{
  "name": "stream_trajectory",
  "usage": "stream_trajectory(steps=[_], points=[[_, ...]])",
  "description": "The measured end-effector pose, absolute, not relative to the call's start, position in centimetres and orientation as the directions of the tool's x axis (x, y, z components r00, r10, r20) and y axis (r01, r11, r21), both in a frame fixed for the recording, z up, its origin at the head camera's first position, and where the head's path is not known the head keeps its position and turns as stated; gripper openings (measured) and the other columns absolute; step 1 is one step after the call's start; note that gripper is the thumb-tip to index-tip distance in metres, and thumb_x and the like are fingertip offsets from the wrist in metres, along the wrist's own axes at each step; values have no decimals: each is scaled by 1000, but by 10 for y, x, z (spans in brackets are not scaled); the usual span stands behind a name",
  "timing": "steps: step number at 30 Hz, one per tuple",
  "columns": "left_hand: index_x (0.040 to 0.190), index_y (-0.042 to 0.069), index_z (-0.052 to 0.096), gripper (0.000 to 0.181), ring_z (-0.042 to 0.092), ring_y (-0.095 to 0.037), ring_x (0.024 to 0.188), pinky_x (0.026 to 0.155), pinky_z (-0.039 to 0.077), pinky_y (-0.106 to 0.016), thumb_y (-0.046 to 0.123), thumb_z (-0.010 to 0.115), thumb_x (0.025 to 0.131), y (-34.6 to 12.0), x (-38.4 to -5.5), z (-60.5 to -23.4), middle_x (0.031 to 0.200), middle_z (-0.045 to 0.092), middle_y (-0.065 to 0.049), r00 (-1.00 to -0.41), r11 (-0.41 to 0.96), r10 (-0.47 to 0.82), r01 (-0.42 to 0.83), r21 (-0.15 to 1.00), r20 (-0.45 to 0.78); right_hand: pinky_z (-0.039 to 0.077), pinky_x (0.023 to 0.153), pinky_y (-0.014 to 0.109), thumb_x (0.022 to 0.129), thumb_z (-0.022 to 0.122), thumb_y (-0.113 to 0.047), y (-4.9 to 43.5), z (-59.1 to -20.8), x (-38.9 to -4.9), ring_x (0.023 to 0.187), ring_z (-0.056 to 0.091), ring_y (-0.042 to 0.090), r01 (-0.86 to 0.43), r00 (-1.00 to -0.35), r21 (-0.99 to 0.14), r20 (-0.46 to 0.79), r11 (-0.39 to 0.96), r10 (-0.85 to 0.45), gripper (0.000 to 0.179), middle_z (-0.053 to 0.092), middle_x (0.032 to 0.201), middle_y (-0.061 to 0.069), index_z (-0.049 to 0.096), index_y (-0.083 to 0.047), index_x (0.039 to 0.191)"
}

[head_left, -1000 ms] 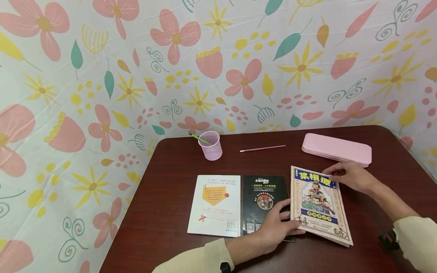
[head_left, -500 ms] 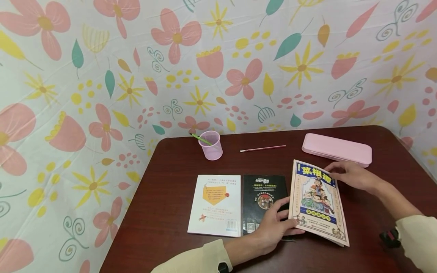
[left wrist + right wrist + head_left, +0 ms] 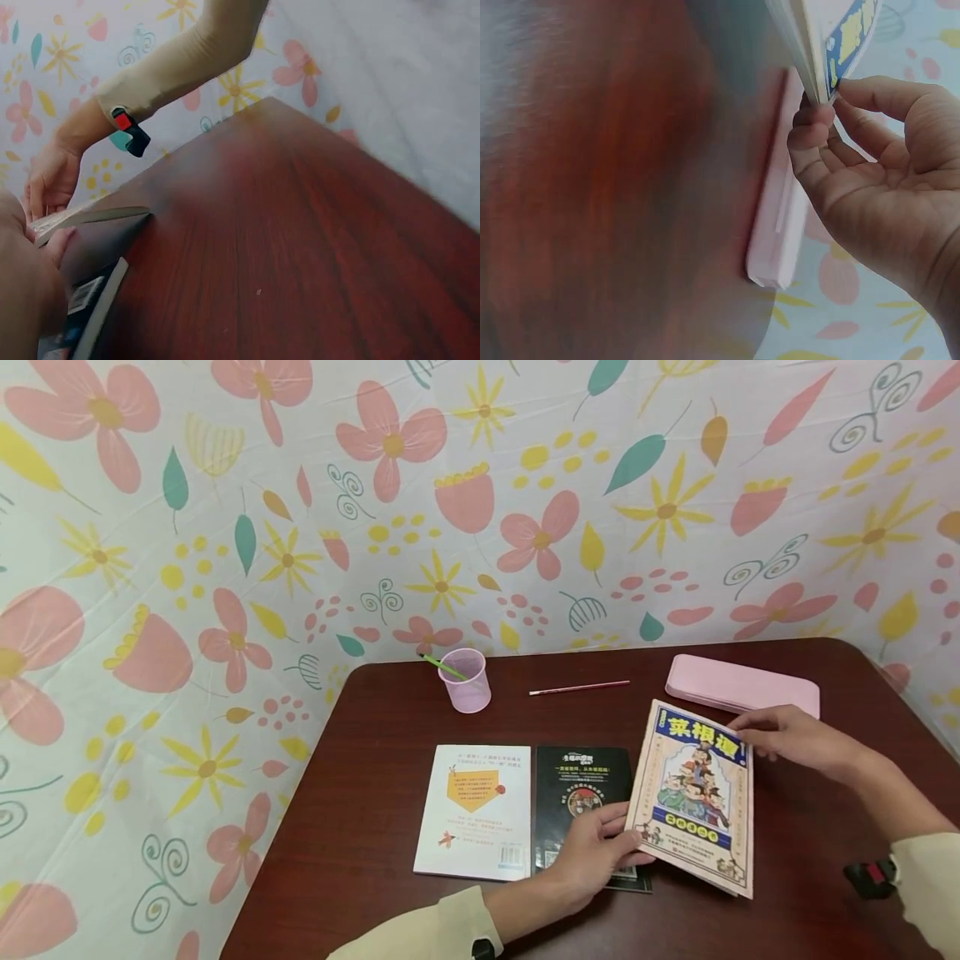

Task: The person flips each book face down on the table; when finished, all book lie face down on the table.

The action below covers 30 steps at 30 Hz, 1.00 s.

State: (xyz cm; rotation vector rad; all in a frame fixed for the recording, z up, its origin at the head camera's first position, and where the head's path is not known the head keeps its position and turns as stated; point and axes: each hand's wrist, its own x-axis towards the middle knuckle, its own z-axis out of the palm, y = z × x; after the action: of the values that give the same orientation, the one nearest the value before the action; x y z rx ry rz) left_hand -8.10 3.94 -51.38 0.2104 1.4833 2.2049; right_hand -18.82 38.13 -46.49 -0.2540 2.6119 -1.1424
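Note:
A cream-bordered comic book point(image 3: 693, 793) with a blue title band is raised and tilted above the table. My left hand point(image 3: 588, 860) grips its lower left edge, thumb on the cover. At the upper right corner my right hand point(image 3: 783, 743) pinches the book; the right wrist view shows thumb and fingertips closed on that corner, with page edges visible. A black book point(image 3: 573, 768) lies flat beneath my left hand, which hides part of it. Beside it on the left lies a white book point(image 3: 474, 810) with an orange panel.
A lilac mesh pen cup point(image 3: 468, 693) holding a green pencil point(image 3: 441, 666) stands at the back left. Behind the books lie a thin red pencil-like stick point(image 3: 579, 688) and a pink pencil case point(image 3: 742, 683). A flower-printed cloth point(image 3: 480, 527) hangs behind the dark wooden table point(image 3: 360, 777).
Both hands have lifted the comic book's upper end and turned it, its lower end swinging left. My left hand has shifted slightly left and the right hand slightly up. The other books stay put.

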Motion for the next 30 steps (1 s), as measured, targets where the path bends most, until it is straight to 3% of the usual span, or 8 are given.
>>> stream_trajectory(steps=[5,10,14,17,21,30], points=[[138,-7,63,35,77,-22,99,83,62,-30,-3,63,104,34,-86,-511,116,77,-16,-886,-206,461,-152,967,-42,52,68,30,112,57,-18,391,-455,-190,80,57,19,-25,-952,-781,-172,624,-254,39,67,104,7,61,14,134],[138,-1,65,32,78,-13,81,72,64,-32,10,62,109,26,-88,-505,109,79,-12,-877,-22,470,98,995,97,54,70,30,111,60,-22,394,-446,-188,82,60,21,-19,-964,-787,-149,616,-219,42,71,101,6,61,12,135],[138,7,66,31,73,4,71,60,60,-20,22,60,111,22,-91,-503,98,81,-4,-833,185,496,379,907,246,54,70,29,111,61,-23,395,-440,-184,81,62,22,-38,-976,-787,-103,615,-193,39,70,95,7,64,10,132],[137,9,66,30,66,14,69,58,55,-11,23,59,112,20,-95,-502,88,81,1,-792,255,512,509,822,332,54,71,28,111,61,-23,396,-436,-183,82,63,19,-49,-983,-782,-71,621,-167,38,71,95,5,65,9,130],[134,9,68,27,69,10,72,64,57,-13,20,58,112,20,-100,-499,85,81,-1,-793,207,495,504,839,355,54,71,24,111,61,-27,397,-430,-183,84,66,10,-33,-990,-786,-57,618,-126,40,74,98,0,64,7,131],[132,0,71,28,77,-9,91,76,63,-25,12,57,112,21,-110,-498,104,81,-9,-811,59,418,475,878,410,46,69,21,109,63,-37,407,-420,-180,91,61,-3,-3,-1000,-827,-4,563,-11,33,74,98,-16,74,-13,129]])
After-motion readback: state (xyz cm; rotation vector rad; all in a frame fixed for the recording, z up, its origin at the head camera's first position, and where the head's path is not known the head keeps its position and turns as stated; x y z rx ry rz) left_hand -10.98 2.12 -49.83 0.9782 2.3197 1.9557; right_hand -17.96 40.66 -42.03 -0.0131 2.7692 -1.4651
